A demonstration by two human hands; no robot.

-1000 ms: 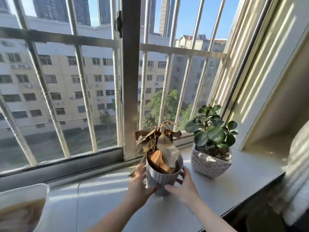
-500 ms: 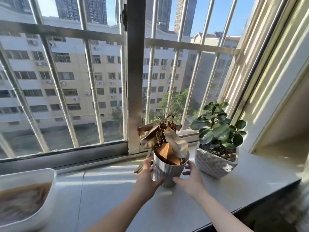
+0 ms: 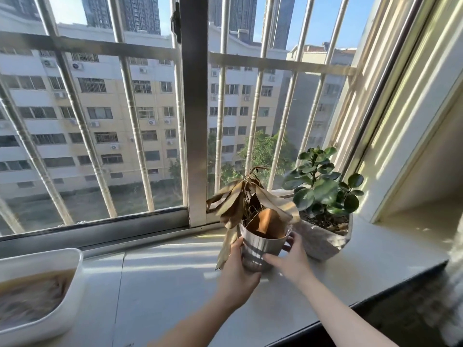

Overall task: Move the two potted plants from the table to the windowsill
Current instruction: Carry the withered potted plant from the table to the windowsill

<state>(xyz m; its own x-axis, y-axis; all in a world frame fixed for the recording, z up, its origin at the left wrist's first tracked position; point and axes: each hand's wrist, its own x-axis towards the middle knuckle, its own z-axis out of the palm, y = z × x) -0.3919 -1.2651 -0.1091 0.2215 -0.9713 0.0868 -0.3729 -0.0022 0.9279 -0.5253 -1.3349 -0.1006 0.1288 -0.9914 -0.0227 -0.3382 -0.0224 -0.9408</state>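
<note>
A ribbed white pot with a withered brown plant (image 3: 260, 249) stands on the white windowsill (image 3: 162, 279), close to the window frame. My left hand (image 3: 236, 271) grips its left side. My right hand (image 3: 290, 259) lies against its right side with fingers spread. Just to the right, touching distance away, a green leafy plant in a textured white pot (image 3: 323, 236) stands on the sill near the window's right corner.
A white rectangular tray (image 3: 67, 291) with brownish contents sits on the sill at the far left. Metal window bars (image 3: 130, 108) and the frame close off the back. The sill's dark front edge runs at lower right, beside a pale fluffy thing (image 3: 453, 291).
Both hands have carried the withered plant's pot farther back on the sill and to the right, closer to the green plant. The view has shifted with them.
</note>
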